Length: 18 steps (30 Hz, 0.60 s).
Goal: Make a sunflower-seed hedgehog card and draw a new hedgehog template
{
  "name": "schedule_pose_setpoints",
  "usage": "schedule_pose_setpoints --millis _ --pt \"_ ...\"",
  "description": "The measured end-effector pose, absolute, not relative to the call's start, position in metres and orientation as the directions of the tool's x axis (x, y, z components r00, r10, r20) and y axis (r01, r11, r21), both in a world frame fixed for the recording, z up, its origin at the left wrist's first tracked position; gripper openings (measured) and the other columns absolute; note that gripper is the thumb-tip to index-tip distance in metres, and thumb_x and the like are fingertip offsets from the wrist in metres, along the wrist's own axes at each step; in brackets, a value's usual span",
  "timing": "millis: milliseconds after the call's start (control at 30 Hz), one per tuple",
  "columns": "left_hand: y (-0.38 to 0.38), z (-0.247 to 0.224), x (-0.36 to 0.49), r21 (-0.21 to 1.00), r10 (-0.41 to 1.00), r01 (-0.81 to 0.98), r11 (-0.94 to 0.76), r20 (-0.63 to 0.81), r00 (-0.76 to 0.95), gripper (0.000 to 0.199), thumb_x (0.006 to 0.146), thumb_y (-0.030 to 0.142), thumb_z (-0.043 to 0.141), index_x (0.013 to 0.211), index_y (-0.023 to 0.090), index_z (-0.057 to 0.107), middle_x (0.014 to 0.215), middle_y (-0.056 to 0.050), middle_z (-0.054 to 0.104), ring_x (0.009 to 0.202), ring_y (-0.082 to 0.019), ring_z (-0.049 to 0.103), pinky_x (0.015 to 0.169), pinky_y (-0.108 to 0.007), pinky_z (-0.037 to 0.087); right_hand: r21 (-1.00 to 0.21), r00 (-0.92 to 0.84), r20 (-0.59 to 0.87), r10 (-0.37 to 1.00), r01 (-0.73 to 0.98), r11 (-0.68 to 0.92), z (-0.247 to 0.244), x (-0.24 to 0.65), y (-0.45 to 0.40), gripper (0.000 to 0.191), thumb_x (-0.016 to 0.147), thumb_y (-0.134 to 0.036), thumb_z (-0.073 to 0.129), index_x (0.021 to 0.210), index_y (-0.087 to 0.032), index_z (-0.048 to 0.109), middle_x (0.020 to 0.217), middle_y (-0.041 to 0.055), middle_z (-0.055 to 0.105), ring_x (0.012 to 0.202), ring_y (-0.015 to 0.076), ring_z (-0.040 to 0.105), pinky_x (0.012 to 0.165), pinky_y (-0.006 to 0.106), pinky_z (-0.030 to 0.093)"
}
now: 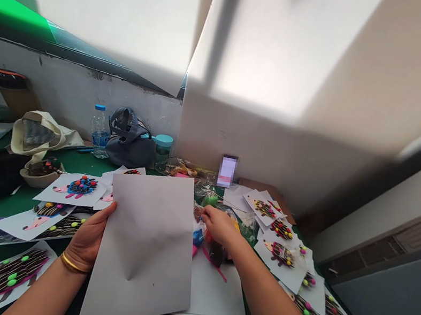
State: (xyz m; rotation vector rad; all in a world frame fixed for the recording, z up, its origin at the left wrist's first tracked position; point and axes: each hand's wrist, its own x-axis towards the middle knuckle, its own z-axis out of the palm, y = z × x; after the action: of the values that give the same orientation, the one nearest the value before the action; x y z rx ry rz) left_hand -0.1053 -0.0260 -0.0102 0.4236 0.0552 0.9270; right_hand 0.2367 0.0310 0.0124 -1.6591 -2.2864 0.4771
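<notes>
My left hand grips the left edge of a blank white sheet of card, which is tilted up and faces me. Behind its right edge, my right hand is closed, with its fingers bent down over a pile of small bagged coloured lumps. What its fingertips hold, if anything, is hidden. Near that hand lie a blue lump, a dark lump and a pink strand. More white sheets lie flat on the green table under them.
Hedgehog pictures with dark spines and coloured dots lie at left and right. Along the wall stand a water bottle, a dark blue bag, a teal-lidded jar and a phone. A cream bag sits farther left.
</notes>
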Motion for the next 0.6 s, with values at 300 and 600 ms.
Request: schedule_pose_setpoints --millis 300,600 --pt "-0.027 -0.010 -0.099 0.490 0.839 -0.707 0.510 -0.102 0.534 0.043 0.098 0.036 0.038 0.127 0.015 0.062 0.117 -0.015 0.070 0.112 -0.031 0.064 0.104 -0.048 0.045 -0.393 -0.295 0.092 0.951 0.867 0.307 0.007 0.233 0.029 0.020 0.095 -0.023 0.042 0.103 -0.025 0.060 0.101 0.0015 0.068 0.088 0.0156 0.060 0.067 0.023 0.034" --pt "-0.040 0.008 -0.071 0.712 0.902 -0.564 0.419 -0.254 0.349 0.058 0.090 0.026 0.059 0.144 0.024 0.040 0.114 -0.013 0.071 0.096 -0.030 0.071 0.087 -0.046 0.056 -0.271 -0.423 0.129 0.897 0.855 0.442 0.005 0.227 0.023 0.004 0.075 -0.023 0.065 0.079 -0.022 0.068 0.092 0.0039 0.068 0.090 0.0210 0.054 0.073 0.028 0.032"
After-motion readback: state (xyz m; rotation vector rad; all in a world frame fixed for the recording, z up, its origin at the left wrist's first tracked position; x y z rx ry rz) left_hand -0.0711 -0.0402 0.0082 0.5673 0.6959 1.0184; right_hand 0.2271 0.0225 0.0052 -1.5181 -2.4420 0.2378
